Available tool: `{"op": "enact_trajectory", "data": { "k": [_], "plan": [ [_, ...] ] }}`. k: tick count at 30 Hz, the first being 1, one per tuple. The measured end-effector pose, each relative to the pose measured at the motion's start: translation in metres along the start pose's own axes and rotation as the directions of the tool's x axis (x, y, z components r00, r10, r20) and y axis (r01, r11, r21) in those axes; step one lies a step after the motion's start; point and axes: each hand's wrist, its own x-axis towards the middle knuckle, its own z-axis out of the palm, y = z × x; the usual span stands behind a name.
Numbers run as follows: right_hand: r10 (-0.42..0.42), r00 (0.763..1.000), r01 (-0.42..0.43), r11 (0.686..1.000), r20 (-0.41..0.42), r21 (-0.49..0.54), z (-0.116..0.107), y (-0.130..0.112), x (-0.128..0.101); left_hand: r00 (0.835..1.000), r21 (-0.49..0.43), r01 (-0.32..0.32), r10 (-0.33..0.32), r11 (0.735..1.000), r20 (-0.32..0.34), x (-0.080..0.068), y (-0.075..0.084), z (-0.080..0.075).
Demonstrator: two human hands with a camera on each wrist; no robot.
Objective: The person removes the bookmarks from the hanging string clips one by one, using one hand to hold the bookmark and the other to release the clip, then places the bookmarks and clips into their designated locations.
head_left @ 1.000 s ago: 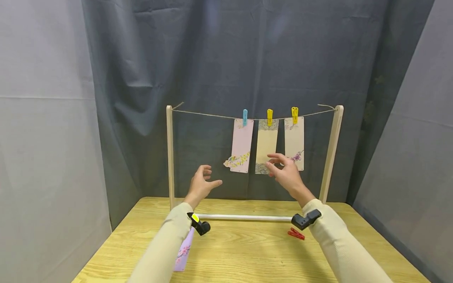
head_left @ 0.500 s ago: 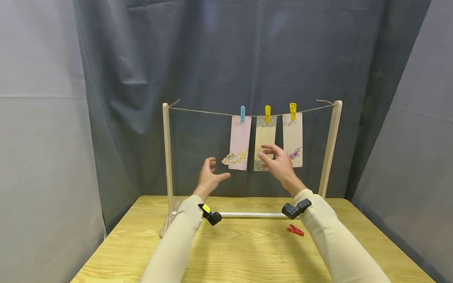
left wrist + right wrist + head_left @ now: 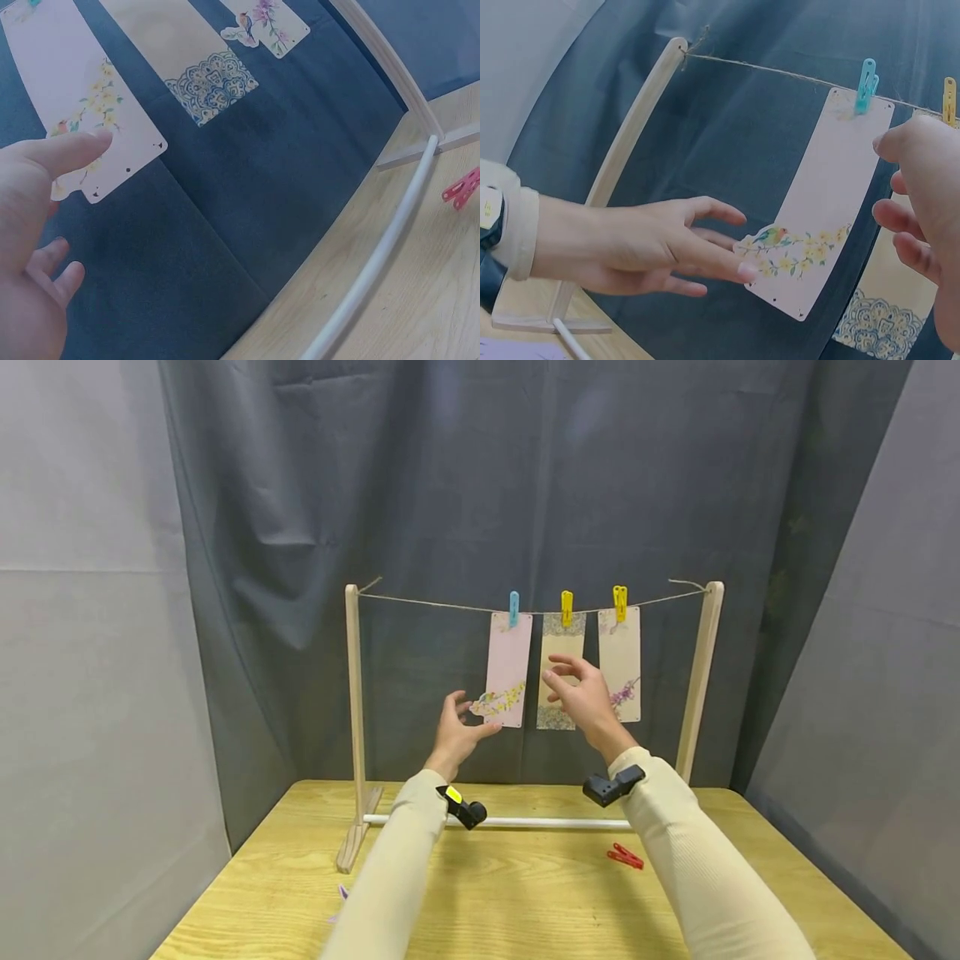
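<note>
No brand, label or readable writing shows on any item; the cards carry printed flowers and patterns only.

Landmark: the pink card (image 3: 507,668), hung from the twine line (image 3: 435,602) by a blue peg (image 3: 513,608). The line spans a wooden frame (image 3: 352,710) standing at the far edge of the table (image 3: 525,902).

Just right of the pink card hangs a cream card (image 3: 561,647) on a yellow peg (image 3: 566,607), and right of that a third card (image 3: 621,652) on a second yellow peg (image 3: 619,602). The cards hang close together with narrow gaps. To the left of the pink card the line is bare as far as the frame post, leaving open room there. Below the pink card, a white rod (image 3: 540,822) crosses the frame's base. A red peg (image 3: 626,857) lies on the table, below and to the right of the pink card.

Your left hand (image 3: 459,731) has its fingers released and spread; the thumb tip meets the pink card's lower left corner, at the flower print. It grasps nothing.

Your right hand (image 3: 583,695) is also released, fingers loosely spread, in front of the cream card's lower half, just right of the pink card. Whether it touches the cream card cannot be told.
</note>
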Motion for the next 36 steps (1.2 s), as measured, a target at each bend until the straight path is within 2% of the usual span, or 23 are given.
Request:
{"op": "enact_trajectory", "data": {
  "k": [4, 7, 10, 13, 16, 20, 23, 28, 36],
  "plan": [
    [-0.014, 1.0, 0.014, 1.0, -0.008, 0.014, 0.002, -0.004, 0.007, 1.0, -0.013, 0.006, -0.006, 1.0, -0.002, 0.0, 0.001, 0.003],
    [-0.016, 1.0, 0.016, 0.999, -0.003, 0.03, 0.003, -0.022, 0.007, 1.0, -0.029, 0.011, -0.011, 1.0, -0.006, 0.001, 0.002, 0.003],
    [-0.022, 1.0, 0.022, 0.999, -0.009, 0.047, 0.004, -0.029, 0.013, 1.0, -0.04, 0.013, -0.014, 0.999, -0.022, 0.002, 0.003, 0.003],
    [-0.044, 0.999, 0.045, 0.998, -0.026, 0.048, 0.005, -0.025, 0.024, 0.999, -0.058, 0.013, -0.015, 0.998, -0.035, 0.003, 0.004, 0.004],
    [-0.07, 0.997, 0.072, 0.997, -0.039, 0.041, 0.006, -0.026, 0.032, 0.999, -0.077, 0.022, -0.023, 0.997, -0.023, 0.004, 0.005, 0.003],
    [-0.083, 0.996, 0.084, 0.996, -0.017, 0.035, 0.004, -0.034, 0.039, 0.999, -0.139, 0.036, -0.036, 0.99, 0.008, 0.004, 0.005, 0.003],
    [-0.062, 0.998, 0.061, 0.996, 0.019, 0.059, 0.004, -0.041, 0.044, 0.999, -0.182, 0.047, -0.043, 0.982, 0.029, 0.002, 0.005, 0.002],
    [-0.004, 0.999, -0.002, 0.991, 0.04, 0.135, 0.005, -0.05, 0.053, 0.998, -0.191, 0.048, -0.038, 0.981, 0.052, 0.0, 0.007, 0.001],
    [0.048, 0.992, -0.061, 0.992, 0.118, 0.11, 0.012, -0.06, 0.065, 0.997, -0.212, 0.036, -0.02, 0.977, 0.081, -0.004, 0.004, 0.002]
  ]
}}
